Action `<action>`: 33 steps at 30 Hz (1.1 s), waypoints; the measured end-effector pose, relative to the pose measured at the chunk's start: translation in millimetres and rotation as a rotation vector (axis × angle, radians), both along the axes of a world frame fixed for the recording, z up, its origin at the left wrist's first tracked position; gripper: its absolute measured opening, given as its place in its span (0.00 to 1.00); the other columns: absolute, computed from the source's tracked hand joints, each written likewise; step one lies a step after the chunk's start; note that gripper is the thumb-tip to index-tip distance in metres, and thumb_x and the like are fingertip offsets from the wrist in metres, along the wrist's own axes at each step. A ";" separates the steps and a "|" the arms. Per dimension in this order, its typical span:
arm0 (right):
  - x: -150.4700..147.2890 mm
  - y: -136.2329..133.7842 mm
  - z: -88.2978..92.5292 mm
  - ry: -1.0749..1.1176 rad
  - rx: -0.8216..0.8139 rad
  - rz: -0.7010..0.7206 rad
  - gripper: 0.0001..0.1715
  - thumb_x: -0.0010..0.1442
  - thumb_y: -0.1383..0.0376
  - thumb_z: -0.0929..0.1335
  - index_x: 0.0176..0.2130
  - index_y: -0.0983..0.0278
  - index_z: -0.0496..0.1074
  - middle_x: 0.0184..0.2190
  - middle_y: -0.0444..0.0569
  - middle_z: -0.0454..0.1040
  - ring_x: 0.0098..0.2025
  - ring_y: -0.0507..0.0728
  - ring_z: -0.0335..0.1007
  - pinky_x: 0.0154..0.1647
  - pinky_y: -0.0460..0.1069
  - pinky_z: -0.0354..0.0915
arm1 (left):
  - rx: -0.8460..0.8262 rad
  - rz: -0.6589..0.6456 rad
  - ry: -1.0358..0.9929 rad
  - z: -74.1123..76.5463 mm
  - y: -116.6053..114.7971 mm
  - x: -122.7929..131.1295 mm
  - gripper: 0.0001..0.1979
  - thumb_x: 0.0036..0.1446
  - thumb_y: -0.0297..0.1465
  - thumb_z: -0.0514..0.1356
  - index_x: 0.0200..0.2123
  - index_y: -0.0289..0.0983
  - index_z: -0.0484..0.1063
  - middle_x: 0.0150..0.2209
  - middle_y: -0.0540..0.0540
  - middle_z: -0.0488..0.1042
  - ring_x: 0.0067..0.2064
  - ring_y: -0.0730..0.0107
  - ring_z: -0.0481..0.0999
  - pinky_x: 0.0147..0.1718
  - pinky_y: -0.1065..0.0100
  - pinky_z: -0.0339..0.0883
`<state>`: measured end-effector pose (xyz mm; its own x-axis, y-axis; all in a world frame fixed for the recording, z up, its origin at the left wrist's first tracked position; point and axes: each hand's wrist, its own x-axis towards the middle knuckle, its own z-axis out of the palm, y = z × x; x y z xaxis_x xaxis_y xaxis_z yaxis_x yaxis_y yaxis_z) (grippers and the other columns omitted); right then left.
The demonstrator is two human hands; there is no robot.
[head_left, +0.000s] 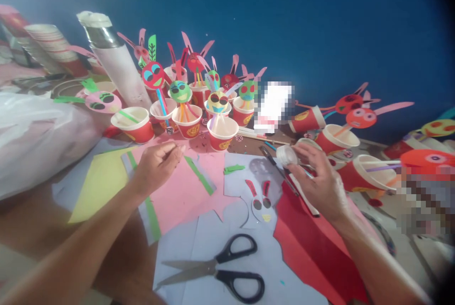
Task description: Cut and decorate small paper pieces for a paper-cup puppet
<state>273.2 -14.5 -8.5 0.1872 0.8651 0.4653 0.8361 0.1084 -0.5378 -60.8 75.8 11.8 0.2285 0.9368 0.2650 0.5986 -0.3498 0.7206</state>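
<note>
My right hand grips a small white roll of tape between thumb and fingers, just above the papers. Thumb and fingers of my left hand are pinched together over the pink paper; whatever they hold, if anything, is too small to make out. Between the hands, a paper face with dark eyes, red ears and a yellow mouth lies on pale blue-white paper. Open-bladed scissors with black handles rest in front. Red paper lies below my right hand.
Red paper cups with paper animal heads on straws stand along the back and right. A white flask leans at the back left beside stacked cups. A plastic bag bulges at left. A black cutter-like tool lies near my right hand.
</note>
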 end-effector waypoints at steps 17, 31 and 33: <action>-23.4 6.9 -37.5 -0.397 0.005 0.190 0.20 0.63 0.62 0.63 0.53 0.67 0.64 0.45 0.56 0.75 0.46 0.63 0.70 0.49 0.57 0.59 | -0.139 0.002 -0.146 -7.0 9.6 -4.8 0.08 0.56 0.34 0.56 0.31 0.37 0.70 0.24 0.52 0.70 0.23 0.74 0.69 0.21 0.75 0.62; -23.8 8.7 -38.1 -0.471 -0.026 0.179 0.18 0.64 0.64 0.61 0.52 0.66 0.65 0.52 0.56 0.72 0.50 0.63 0.68 0.50 0.57 0.59 | -0.168 -0.014 -0.109 -8.0 15.6 -8.3 0.10 0.57 0.35 0.55 0.35 0.35 0.71 0.29 0.47 0.73 0.29 0.70 0.72 0.27 0.72 0.67; -24.0 8.9 -38.6 -0.478 -0.024 0.182 0.18 0.65 0.64 0.60 0.52 0.66 0.66 0.52 0.56 0.72 0.50 0.63 0.68 0.50 0.57 0.59 | -0.173 -0.042 -0.098 -10.1 14.1 -6.3 0.10 0.57 0.35 0.54 0.35 0.36 0.71 0.29 0.48 0.74 0.29 0.69 0.73 0.27 0.72 0.68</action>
<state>249.2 -5.6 -47.1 -0.1965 0.8755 0.4415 0.9579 0.2676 -0.1044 -67.0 89.9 1.7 0.2497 0.9603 0.1240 0.5099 -0.2393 0.8263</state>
